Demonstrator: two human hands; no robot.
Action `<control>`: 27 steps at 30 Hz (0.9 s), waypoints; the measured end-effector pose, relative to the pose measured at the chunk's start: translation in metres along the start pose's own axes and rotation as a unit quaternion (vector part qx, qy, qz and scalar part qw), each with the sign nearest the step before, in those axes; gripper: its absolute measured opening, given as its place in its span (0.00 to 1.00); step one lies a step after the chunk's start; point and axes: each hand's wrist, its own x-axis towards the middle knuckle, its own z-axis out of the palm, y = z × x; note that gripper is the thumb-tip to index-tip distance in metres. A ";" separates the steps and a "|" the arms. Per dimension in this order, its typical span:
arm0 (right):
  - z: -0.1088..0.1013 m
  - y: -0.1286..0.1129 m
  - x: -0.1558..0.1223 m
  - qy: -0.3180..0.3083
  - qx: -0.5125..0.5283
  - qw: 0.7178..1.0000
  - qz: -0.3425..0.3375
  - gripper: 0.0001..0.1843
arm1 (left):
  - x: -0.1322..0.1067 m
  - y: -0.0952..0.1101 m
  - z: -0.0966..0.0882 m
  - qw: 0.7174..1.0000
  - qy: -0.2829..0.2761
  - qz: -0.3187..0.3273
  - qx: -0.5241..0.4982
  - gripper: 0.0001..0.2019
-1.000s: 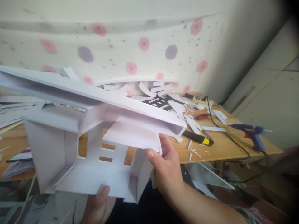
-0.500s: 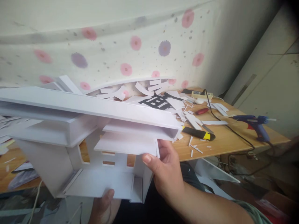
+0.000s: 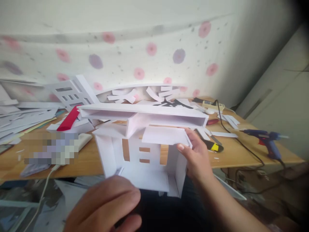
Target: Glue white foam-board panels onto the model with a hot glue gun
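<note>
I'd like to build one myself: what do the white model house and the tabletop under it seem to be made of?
The white model house, held by the right hand, looks like matte white foam board or thick card: flat panels, clean-cut window slots, visible edge thickness. The tabletop looks like light wood or wood-look laminate, smooth with faint grain.

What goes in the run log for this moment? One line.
right hand: gripping white foam-board model house by its side | left hand: off it, closed, low in front | desk: glue gun, scraps
</note>
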 end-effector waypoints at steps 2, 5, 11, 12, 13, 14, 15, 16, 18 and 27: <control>-0.006 -0.009 0.001 -0.015 -0.025 1.000 -0.009 0.21 | 0.029 0.011 -0.002 0.997 0.048 0.044 0.032 0.13; -0.014 -0.021 -0.004 -0.051 -0.070 0.996 -0.018 0.20 | 0.058 0.021 0.011 0.987 0.006 0.145 0.074 0.18; -0.015 -0.007 -0.022 -0.071 -0.067 0.994 0.050 0.23 | 0.056 0.020 0.065 0.983 0.015 0.168 0.069 0.17; -0.014 -0.001 -0.024 -0.060 -0.056 0.994 0.071 0.22 | 0.051 0.017 0.071 0.982 0.029 0.171 0.068 0.16; -0.012 0.006 -0.026 -0.048 -0.047 0.994 0.089 0.22 | 0.046 0.013 0.076 0.982 0.037 0.169 0.070 0.15; -0.010 0.013 -0.028 -0.037 -0.042 0.993 0.104 0.21 | 0.041 0.009 0.080 0.983 0.042 0.165 0.075 0.14; -0.008 0.020 -0.029 -0.028 -0.040 0.992 0.116 0.22 | 0.037 0.003 0.082 0.983 0.046 0.159 0.083 0.14; -0.007 0.026 -0.030 -0.018 -0.039 0.991 0.124 0.24 | 0.033 -0.003 0.084 0.983 0.049 0.151 0.094 0.13; -0.005 0.037 -0.032 0.000 -0.038 0.990 0.138 0.34 | 0.030 -0.014 0.087 0.982 0.060 0.134 0.117 0.13; -0.004 0.057 -0.038 0.017 0.021 0.986 0.167 0.55 | 0.034 -0.032 0.096 0.983 0.083 0.114 0.121 0.12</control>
